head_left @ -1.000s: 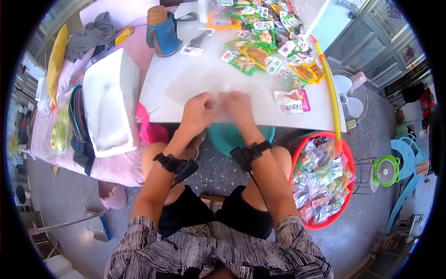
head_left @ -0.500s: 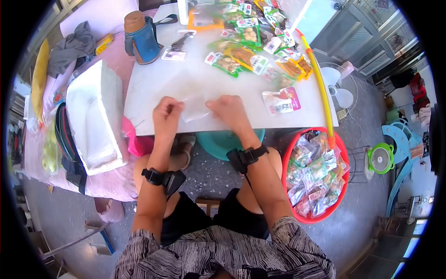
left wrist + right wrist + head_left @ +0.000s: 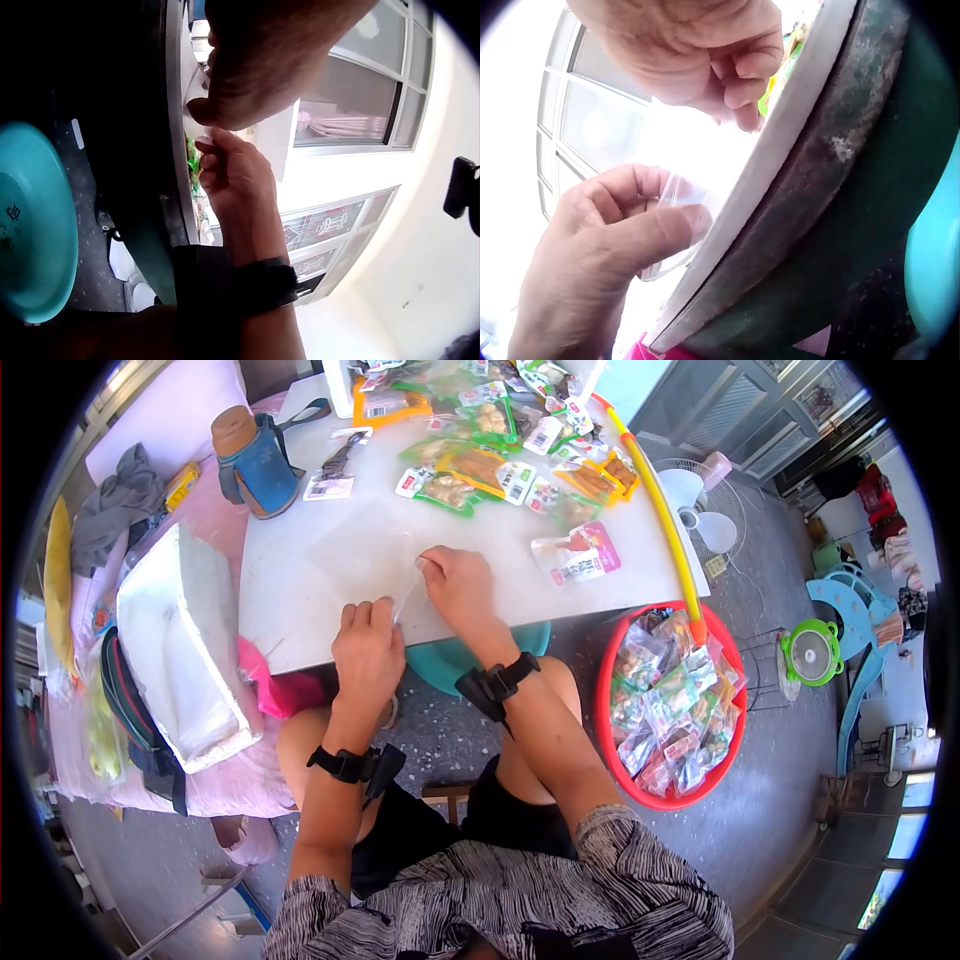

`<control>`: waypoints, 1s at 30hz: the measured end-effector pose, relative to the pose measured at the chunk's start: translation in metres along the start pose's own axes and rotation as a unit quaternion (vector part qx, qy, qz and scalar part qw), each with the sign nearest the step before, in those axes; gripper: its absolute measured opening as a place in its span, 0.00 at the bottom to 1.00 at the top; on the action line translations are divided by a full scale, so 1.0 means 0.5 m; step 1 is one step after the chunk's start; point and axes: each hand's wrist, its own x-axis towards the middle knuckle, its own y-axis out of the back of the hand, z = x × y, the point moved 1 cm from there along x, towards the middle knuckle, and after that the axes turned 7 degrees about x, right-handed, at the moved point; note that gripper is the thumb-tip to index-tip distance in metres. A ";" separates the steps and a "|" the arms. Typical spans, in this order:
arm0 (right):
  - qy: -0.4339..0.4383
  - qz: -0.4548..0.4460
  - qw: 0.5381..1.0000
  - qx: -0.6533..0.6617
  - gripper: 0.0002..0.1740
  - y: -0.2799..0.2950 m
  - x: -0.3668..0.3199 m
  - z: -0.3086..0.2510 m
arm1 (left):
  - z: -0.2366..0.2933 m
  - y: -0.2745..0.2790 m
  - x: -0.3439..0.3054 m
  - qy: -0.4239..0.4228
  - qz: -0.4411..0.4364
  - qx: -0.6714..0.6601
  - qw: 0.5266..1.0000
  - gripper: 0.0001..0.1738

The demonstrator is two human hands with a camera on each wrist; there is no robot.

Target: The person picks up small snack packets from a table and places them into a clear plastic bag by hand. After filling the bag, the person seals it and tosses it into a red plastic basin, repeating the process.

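A clear thin plastic bag point(image 3: 406, 596) point(image 3: 673, 199) stretches between the two hands above the front of the white table point(image 3: 285, 585). My left hand point(image 3: 367, 655) point(image 3: 277, 64) point(image 3: 589, 251) pinches its near side between thumb and fingers. Higher and to the right, my right hand point(image 3: 460, 592) point(image 3: 241, 180) point(image 3: 697, 56) has curled fingers that pinch the bag's far edge; the fingertips are partly hidden. Beyond the hands lie sealed food packets point(image 3: 445, 490), and a pink-and-white packet point(image 3: 577, 554) lies to the right.
A blue bottle point(image 3: 258, 470) and a dark-content packet point(image 3: 337, 465) are at the back left. A white foam box point(image 3: 180, 650) sits left of the table. Right are a yellow tube point(image 3: 665, 510) and a red basin point(image 3: 604, 735) of packets. A teal basin point(image 3: 440, 668) point(image 3: 45, 225) is below.
My left hand has dropped lower and turned, while my right hand has moved up relative to it. The bag, spread flat between them before, now appears narrow and edge-on. The head view has shifted right.
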 end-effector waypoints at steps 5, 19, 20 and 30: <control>-0.010 -0.045 0.999 0.018 0.12 0.016 0.002 0.011 | -0.046 0.003 0.005 0.051 0.070 0.027 0.996 0.13; 0.064 -0.019 0.901 -0.429 0.08 0.257 -0.029 0.176 | -0.058 -0.006 0.012 0.060 0.062 0.021 0.996 0.08; 0.058 0.062 0.939 -0.334 0.06 0.276 -0.031 0.203 | -0.060 -0.007 0.011 0.060 0.058 0.019 0.996 0.08; -0.027 0.076 0.944 -0.321 0.24 0.272 0.070 0.132 | -0.064 -0.011 0.021 0.061 0.039 -0.017 0.997 0.04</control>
